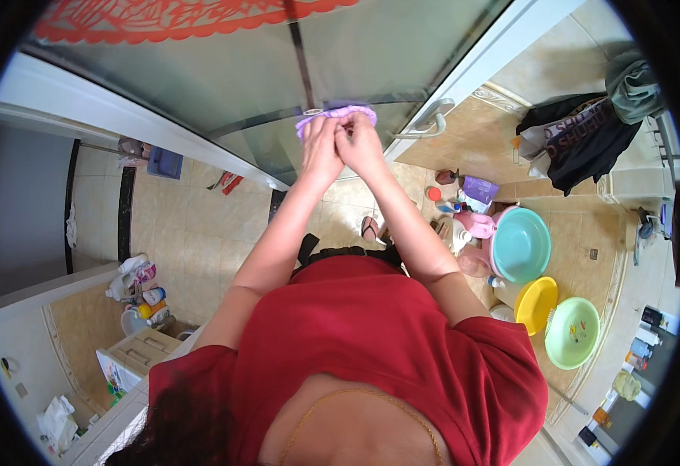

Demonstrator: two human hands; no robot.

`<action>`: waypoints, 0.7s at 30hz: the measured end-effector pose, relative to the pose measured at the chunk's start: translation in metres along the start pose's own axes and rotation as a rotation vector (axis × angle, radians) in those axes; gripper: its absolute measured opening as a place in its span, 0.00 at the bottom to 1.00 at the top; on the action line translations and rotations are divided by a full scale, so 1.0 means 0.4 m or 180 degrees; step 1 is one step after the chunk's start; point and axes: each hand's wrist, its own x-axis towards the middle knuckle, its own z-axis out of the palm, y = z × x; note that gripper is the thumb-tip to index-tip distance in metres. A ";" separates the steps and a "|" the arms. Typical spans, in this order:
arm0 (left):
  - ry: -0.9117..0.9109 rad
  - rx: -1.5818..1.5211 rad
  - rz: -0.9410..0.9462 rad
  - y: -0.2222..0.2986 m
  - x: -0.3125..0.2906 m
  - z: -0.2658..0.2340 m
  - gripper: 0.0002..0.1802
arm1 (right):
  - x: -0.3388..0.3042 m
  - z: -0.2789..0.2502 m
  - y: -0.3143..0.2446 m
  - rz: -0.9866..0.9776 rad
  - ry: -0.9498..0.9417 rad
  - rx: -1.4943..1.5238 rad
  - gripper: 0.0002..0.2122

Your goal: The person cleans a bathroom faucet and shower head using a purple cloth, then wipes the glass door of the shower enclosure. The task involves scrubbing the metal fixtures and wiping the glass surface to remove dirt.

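Observation:
Both of my arms stretch out from my red shirt to a frosted glass sliding door (223, 74). My left hand (320, 147) and my right hand (361, 144) are pressed side by side, both closed on a purple cloth (337, 116). The cloth lies flat against the glass, just above a dark horizontal bar. Its middle is hidden by my fingers. A silver door handle (427, 120) sits just right of my right hand, apart from it.
Teal (520, 245), yellow (535, 303) and green (571, 332) basins stand on the tiled floor at right, beside a pink jug and bottles. Dark clothes (580, 140) hang on the right wall. A slipper (369, 227) lies below my hands. Bottles (144, 293) cluster at left.

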 end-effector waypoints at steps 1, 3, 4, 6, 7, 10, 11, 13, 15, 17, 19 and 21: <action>-0.0070 -0.0041 -0.0039 0.020 0.007 0.027 0.14 | 0.004 -0.036 -0.003 0.0048 0.0017 -0.0022 0.08; -0.0122 -0.0070 -0.0002 0.048 0.017 0.077 0.15 | 0.017 -0.087 0.032 -0.0007 0.0071 -0.0182 0.08; -0.0167 -0.0057 -0.0023 0.060 0.020 0.097 0.16 | 0.020 -0.113 0.031 0.0047 0.0054 -0.0238 0.08; -0.0116 -0.0127 0.0000 0.082 0.024 0.130 0.16 | 0.024 -0.158 0.012 0.0085 0.0031 -0.0368 0.07; -0.0148 -0.0136 -0.0051 0.089 0.025 0.140 0.16 | 0.026 -0.170 0.014 0.0070 0.0034 -0.0381 0.07; -0.0159 -0.0203 -0.0121 0.103 0.028 0.146 0.16 | 0.028 -0.178 0.011 0.0047 0.0066 -0.0543 0.07; -0.0146 -0.0231 -0.0131 0.105 0.027 0.145 0.16 | 0.028 -0.175 0.009 0.0040 0.0079 -0.0617 0.08; -0.0108 -0.0285 -0.0168 0.108 0.025 0.138 0.16 | 0.030 -0.165 0.013 0.0030 0.0083 -0.0653 0.07; -0.0103 -0.0328 -0.0271 0.103 0.021 0.118 0.16 | 0.029 -0.143 0.022 -0.0152 0.0120 -0.0731 0.07; -0.0056 -0.0171 -0.0273 0.075 0.011 0.089 0.16 | 0.025 -0.104 0.017 -0.0173 0.0031 -0.0574 0.07; -0.0022 -0.0078 -0.0317 0.041 -0.003 0.046 0.16 | 0.016 -0.057 -0.009 -0.0096 -0.0114 -0.0319 0.07; 0.0017 -0.0061 -0.0418 0.004 -0.018 -0.006 0.15 | 0.005 -0.004 -0.049 0.0075 -0.0336 0.0015 0.07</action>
